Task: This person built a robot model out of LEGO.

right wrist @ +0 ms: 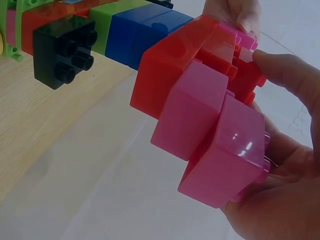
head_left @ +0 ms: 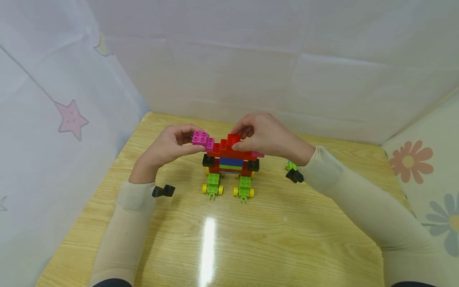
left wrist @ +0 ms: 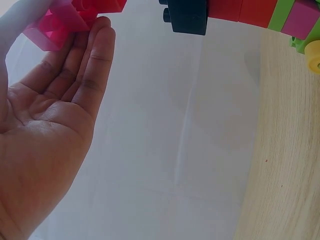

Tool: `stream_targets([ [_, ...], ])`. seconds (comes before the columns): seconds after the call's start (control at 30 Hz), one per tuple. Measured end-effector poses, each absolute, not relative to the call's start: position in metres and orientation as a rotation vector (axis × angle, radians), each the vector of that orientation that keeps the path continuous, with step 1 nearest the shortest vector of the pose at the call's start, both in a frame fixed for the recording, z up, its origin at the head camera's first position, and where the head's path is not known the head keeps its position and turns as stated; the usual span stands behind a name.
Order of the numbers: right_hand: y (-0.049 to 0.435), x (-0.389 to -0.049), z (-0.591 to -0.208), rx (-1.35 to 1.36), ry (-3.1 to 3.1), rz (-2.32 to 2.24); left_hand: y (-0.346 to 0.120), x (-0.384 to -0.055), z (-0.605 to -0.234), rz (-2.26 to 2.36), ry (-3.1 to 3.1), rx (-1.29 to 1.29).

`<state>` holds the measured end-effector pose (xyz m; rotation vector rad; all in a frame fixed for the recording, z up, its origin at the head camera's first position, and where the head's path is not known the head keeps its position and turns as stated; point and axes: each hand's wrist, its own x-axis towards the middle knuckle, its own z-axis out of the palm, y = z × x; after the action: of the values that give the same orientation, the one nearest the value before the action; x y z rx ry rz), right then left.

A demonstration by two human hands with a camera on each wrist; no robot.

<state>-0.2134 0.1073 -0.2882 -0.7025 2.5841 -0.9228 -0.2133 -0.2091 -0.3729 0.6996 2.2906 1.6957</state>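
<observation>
A toy built of coloured building bricks stands on the table on green wheeled bases (head_left: 213, 180) with yellow wheels. My left hand (head_left: 167, 145) pinches a pink brick (head_left: 199, 138) at its upper left end, thumb in front and fingers behind. At the top, my right hand (head_left: 270, 135) grips a red brick (head_left: 234, 139) between thumb and fingers. Below lie blue bricks (head_left: 231, 162), with a black brick (head_left: 253, 165) sticking out on the right side. In the right wrist view, pink bricks (right wrist: 227, 150) step outward at the near end, close to my right palm.
The wooden table (head_left: 287, 235) runs up to a pale cloth backdrop (head_left: 233, 71). A black wrist-mounted piece (head_left: 163, 191) juts from the left sleeve, another black piece (head_left: 295, 175) beside the right sleeve. A small green piece (head_left: 291, 166) shows near the right wrist.
</observation>
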Motion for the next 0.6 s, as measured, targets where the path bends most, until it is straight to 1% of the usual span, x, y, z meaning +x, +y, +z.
stream_targets([
  [0.6,0.1018,-0.2113,-0.2916,-0.679,2.615,-0.875,-0.2111,-0.2125,-0.3726,1.680,2.288,0.667],
])
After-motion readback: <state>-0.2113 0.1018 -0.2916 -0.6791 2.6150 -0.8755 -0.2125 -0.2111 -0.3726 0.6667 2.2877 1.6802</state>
